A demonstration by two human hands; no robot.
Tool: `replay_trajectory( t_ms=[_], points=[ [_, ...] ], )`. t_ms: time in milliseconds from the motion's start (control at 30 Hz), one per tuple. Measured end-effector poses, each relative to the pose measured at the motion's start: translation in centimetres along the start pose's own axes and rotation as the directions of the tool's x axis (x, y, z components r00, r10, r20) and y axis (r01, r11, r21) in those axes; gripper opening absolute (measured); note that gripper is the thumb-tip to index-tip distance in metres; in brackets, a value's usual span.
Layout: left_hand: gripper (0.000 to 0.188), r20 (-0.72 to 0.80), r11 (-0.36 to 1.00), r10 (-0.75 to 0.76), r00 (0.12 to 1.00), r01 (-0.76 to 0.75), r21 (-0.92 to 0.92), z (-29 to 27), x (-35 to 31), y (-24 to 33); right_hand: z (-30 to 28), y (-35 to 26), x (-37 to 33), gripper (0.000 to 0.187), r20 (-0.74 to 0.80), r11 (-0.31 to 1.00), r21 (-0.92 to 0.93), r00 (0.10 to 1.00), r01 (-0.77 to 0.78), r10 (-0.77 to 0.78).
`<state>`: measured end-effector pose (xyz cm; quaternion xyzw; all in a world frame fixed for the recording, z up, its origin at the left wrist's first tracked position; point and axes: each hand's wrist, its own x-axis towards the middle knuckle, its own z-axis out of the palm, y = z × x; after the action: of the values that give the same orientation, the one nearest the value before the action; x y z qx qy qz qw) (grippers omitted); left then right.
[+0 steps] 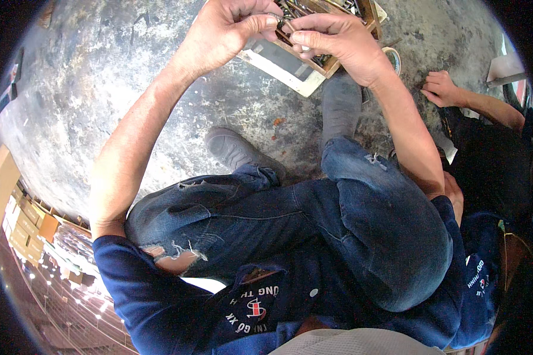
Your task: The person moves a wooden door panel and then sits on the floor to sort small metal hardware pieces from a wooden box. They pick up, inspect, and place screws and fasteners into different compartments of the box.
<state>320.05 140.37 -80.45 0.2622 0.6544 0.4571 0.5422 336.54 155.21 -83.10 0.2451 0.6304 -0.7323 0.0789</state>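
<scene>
Both of my hands meet at the top of the view, over an open wooden box filled with small metal parts. My left hand is closed, thumb and fingertips pinching a small dark metal piece whose exact kind is too small to tell. Opposite it, my right hand pinches a thin brownish metal rod, its tip close to or touching the piece in the left fingers. Under the box lies a flat dark panel with a white border.
Beside the box, a ring-shaped roll rests on the stained concrete floor. Another person sits close on my right, with a hand near the floor. My shoe is below the box. Cardboard boxes stand at the far left.
</scene>
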Motion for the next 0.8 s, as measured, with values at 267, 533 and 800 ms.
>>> replay_trajectory(
  t_ms=[267,533,800],
  points=[
    [0.026,0.024,0.943,0.112,0.993,-0.114,0.311,-0.6,0.0,-0.9,1.2,-0.1,-0.2,0.021,-0.106,0.953,-0.280,0.982,0.119,-0.153],
    [0.026,0.009,0.910,0.131,0.991,-0.124,0.394,-0.7,0.3,-1.3,2.2,0.3,-0.7,0.018,-0.184,0.812,-0.492,0.874,0.314,-0.450],
    [0.026,0.032,0.969,0.076,0.997,-0.082,0.235,-0.7,0.0,-1.4,2.4,0.1,-0.8,0.016,-0.072,0.567,-0.721,0.771,0.398,-0.633]
  ],
)
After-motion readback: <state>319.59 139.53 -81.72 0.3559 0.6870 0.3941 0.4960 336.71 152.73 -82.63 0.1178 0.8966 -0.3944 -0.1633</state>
